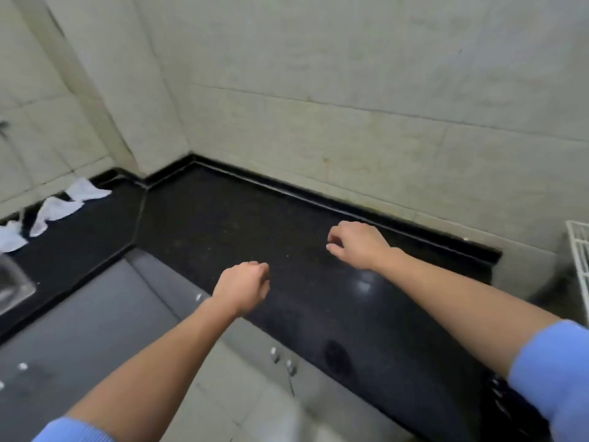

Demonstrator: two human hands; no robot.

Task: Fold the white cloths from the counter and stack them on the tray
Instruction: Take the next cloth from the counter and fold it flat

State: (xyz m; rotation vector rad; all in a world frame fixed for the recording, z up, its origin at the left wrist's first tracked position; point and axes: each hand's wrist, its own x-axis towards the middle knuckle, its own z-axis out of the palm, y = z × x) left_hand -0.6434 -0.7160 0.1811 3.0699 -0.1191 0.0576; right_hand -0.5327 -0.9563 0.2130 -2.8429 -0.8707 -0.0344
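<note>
Wall: we see pale tiles [350, 90] filling the upper half, meeting the tabletop in a corner.
Tabletop: a black polished tabletop [223, 224] runs along the wall and bends at the corner toward the left; a light glare sits on it near our right wrist.
Cabinets: grey cabinet fronts [95, 314] with small pale knobs lie below the tabletop edge; the knobs are blurred.
Arms: both our forearms are bare, with blue sleeves [554, 371] pushed up at the lower corners.
Right hand: our right hand [357, 244] hangs over the tabletop near the wall edge, fingers loosely curled downward, holding nothing; we cannot tell whether the fingertips touch the surface.
Left hand: our left hand [243, 285] hovers at the front edge of the tabletop, curled into a loose fist, nothing in it.
White cloths: three crumpled white cloths [55, 210] lie on the far left stretch of the tabletop, well apart from both hands; the leftmost one is cut off by the frame edge.
Rack: a white wire rack [580, 250] shows at the right edge, mostly cut off.
Sink: a metal shape [12, 282] at the left edge, possibly a sink, is too cropped and blurred to name surely.
</note>
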